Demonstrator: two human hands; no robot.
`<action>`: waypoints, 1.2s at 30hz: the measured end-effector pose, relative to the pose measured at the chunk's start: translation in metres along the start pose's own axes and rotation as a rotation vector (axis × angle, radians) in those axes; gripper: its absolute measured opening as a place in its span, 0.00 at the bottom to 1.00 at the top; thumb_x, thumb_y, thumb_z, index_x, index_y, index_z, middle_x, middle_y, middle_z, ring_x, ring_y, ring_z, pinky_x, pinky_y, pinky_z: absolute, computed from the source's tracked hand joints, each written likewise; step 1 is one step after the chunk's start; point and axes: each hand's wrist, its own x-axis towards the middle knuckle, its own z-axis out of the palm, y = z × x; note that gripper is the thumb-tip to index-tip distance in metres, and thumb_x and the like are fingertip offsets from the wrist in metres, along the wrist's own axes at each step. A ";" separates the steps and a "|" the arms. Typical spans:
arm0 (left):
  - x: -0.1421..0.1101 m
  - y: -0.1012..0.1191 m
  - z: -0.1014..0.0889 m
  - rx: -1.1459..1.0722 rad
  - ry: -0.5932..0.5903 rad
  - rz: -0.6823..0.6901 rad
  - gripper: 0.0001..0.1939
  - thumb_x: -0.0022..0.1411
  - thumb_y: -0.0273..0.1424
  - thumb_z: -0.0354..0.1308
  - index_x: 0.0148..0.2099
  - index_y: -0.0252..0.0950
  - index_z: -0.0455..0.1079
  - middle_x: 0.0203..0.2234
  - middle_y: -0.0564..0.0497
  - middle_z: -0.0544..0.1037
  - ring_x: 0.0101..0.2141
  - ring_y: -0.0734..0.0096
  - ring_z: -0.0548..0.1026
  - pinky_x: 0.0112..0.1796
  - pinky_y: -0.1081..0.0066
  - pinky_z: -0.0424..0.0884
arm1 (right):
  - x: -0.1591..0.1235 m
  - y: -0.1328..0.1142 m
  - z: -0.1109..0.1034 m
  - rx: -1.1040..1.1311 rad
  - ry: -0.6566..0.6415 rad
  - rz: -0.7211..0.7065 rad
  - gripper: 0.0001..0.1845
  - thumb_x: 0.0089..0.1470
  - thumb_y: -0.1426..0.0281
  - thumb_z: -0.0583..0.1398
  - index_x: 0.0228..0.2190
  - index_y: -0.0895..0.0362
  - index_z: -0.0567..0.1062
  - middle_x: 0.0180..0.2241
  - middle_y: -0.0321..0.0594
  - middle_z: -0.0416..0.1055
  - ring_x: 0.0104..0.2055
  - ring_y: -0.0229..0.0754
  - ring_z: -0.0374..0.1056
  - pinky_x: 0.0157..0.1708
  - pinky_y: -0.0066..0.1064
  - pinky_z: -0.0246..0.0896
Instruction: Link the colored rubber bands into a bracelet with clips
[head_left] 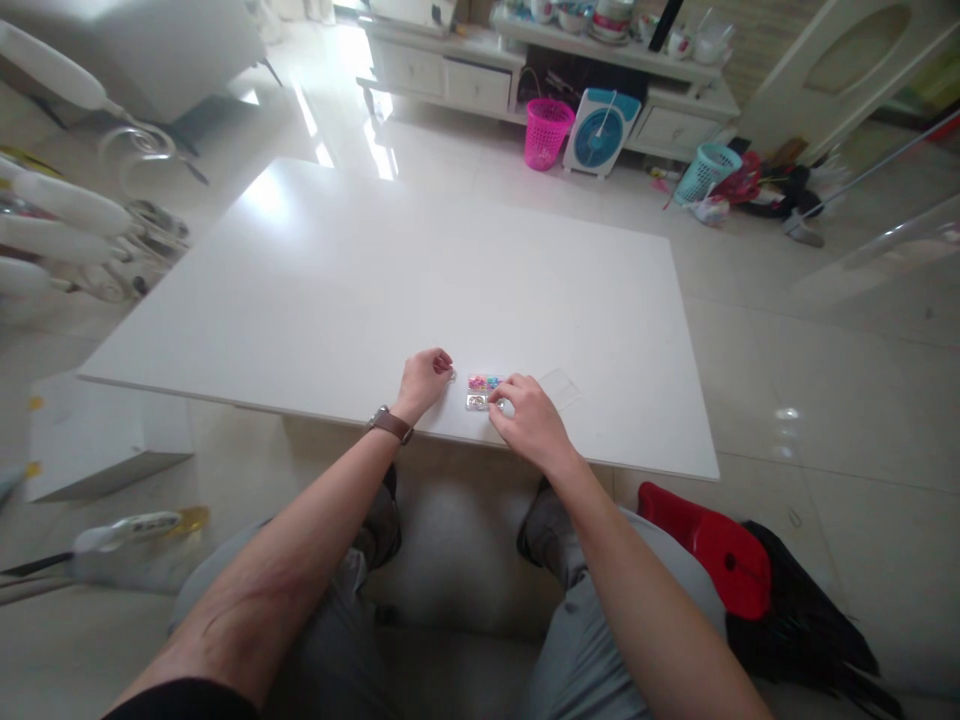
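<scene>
A small clear compartment box [477,402] lies near the table's front edge. Pink and blue bits show in its far compartments, and shiny metallic pieces in a near one. My right hand [531,418] covers the box's right part, thumb and fingers bent together at its compartments; what they pinch, if anything, is hidden. Just left of the box, my left hand [424,382] rests low over the table with its fingers curled closed. A tiny shiny thing shows at its fingertips, too small to name. Beside my right hand lies a flat clear plastic lid [561,386].
The white table [450,270] stretches away ahead of me. Beyond it stand a pink basket [547,134], a blue fan [601,134] and a low white cabinet [480,88]. A red stool [705,550] is at my right, a white box [105,440] at lower left.
</scene>
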 end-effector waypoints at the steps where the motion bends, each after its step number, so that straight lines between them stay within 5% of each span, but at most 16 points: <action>1: 0.001 0.000 0.001 0.015 0.000 -0.007 0.07 0.54 0.23 0.61 0.36 0.35 0.76 0.31 0.48 0.83 0.33 0.67 0.79 0.38 0.69 0.73 | 0.000 0.000 -0.001 0.002 0.001 0.001 0.05 0.59 0.75 0.61 0.33 0.55 0.78 0.37 0.42 0.72 0.47 0.47 0.67 0.51 0.38 0.62; 18: -0.012 -0.003 0.007 0.447 -0.180 0.185 0.17 0.64 0.20 0.47 0.51 0.32 0.70 0.39 0.38 0.78 0.44 0.54 0.75 0.47 0.60 0.70 | -0.003 -0.001 -0.003 -0.003 -0.018 0.009 0.05 0.60 0.74 0.61 0.33 0.55 0.77 0.39 0.42 0.72 0.48 0.46 0.67 0.51 0.37 0.62; 28: -0.031 0.047 -0.018 -0.065 -0.193 0.178 0.09 0.61 0.23 0.55 0.44 0.37 0.68 0.30 0.53 0.75 0.32 0.70 0.73 0.36 0.70 0.69 | 0.005 -0.003 0.006 0.045 0.027 0.054 0.06 0.63 0.70 0.59 0.34 0.55 0.76 0.36 0.42 0.77 0.42 0.45 0.70 0.46 0.37 0.63; 36: -0.041 0.055 -0.023 -0.478 -0.284 0.182 0.12 0.57 0.24 0.60 0.44 0.37 0.66 0.31 0.54 0.76 0.32 0.73 0.75 0.35 0.73 0.70 | 0.010 -0.008 0.021 0.462 0.071 0.230 0.10 0.62 0.59 0.60 0.38 0.53 0.73 0.33 0.37 0.78 0.35 0.41 0.75 0.36 0.32 0.67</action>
